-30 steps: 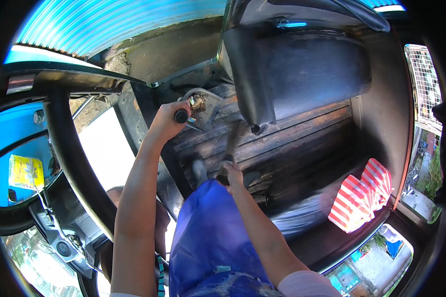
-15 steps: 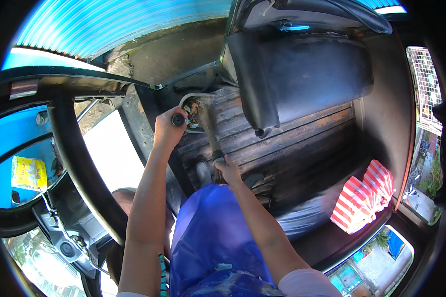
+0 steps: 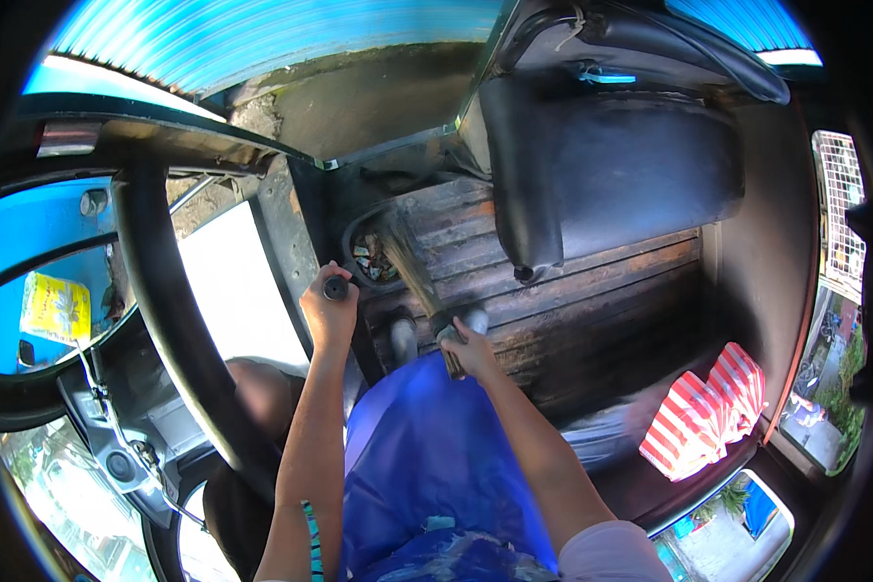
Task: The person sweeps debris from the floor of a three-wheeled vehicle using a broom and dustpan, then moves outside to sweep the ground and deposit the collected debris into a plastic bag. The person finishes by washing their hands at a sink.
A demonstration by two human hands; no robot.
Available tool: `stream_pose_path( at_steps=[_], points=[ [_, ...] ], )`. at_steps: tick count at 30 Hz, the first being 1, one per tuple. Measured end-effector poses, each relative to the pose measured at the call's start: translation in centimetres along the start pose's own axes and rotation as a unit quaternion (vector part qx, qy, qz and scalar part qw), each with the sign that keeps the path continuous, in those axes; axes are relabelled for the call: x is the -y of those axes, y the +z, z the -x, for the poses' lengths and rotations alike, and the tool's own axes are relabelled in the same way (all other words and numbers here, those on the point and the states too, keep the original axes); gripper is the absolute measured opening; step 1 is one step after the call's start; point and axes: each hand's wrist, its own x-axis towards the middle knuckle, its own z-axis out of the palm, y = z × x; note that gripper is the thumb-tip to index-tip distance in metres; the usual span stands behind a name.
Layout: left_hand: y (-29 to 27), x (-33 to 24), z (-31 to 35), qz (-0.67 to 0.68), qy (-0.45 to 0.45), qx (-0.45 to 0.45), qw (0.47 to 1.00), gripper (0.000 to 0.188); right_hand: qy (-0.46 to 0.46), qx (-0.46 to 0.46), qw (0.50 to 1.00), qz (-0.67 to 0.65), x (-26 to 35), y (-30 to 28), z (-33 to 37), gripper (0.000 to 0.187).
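My left hand (image 3: 326,308) is closed around the upright black handle (image 3: 336,287) of what looks like a long-handled dustpan. Its pan (image 3: 352,225) lies on the slatted floor beyond that hand, with leaves and paper scraps (image 3: 371,254) inside. A soft broom (image 3: 419,276) slants from the pan's right side back toward me. My right hand (image 3: 468,349) is wrapped round the broom's handle, thumb on top. The broom's bristle end rests at or over the pan's edge; I cannot tell which.
Ridged wooden slats (image 3: 592,254) make up the vehicle floor under my shoes (image 3: 404,339). A black padded seat (image 3: 640,165) stands at the far right. Nearer right lies a red-and-white striped bag (image 3: 703,412). A black curved bar (image 3: 179,310) and handlebars (image 3: 116,427) are at left.
Both hands have come nearer my body, and the broom handle has come back with the right one. The view has shifted slightly, and a second shoe tip shows beside the broom.
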Motion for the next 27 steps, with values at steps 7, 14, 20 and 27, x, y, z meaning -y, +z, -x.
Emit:
stream_pose_path(
  at_steps=[7, 14, 20, 27],
  points=[
    [-0.6, 1.4, 3.1, 0.016, -0.047, -0.041, 0.998, 0.018, -0.038, -0.19, 0.978, 0.075, 0.5, 0.1, -0.3, 0.077],
    [0.7, 0.7, 5.1, 0.012, -0.079, -0.073, 0.994, 0.017, -0.005, 0.046, 0.99, 0.133, 0.5, 0.8, 3.7, 0.078],
    [0.7, 0.6, 8.7, 0.046, -0.142, -0.149, 0.978, 0.017, -0.114, -0.049, 0.98, 0.154, 4.4, -5.6, -2.5, 0.073],
    [2.8, 1.0, 9.1, 0.034, -0.152, -0.209, 0.966, 0.015, -0.095, 0.122, 0.95, 0.273, 1.9, -7.1, -2.3, 0.073]
  ],
)
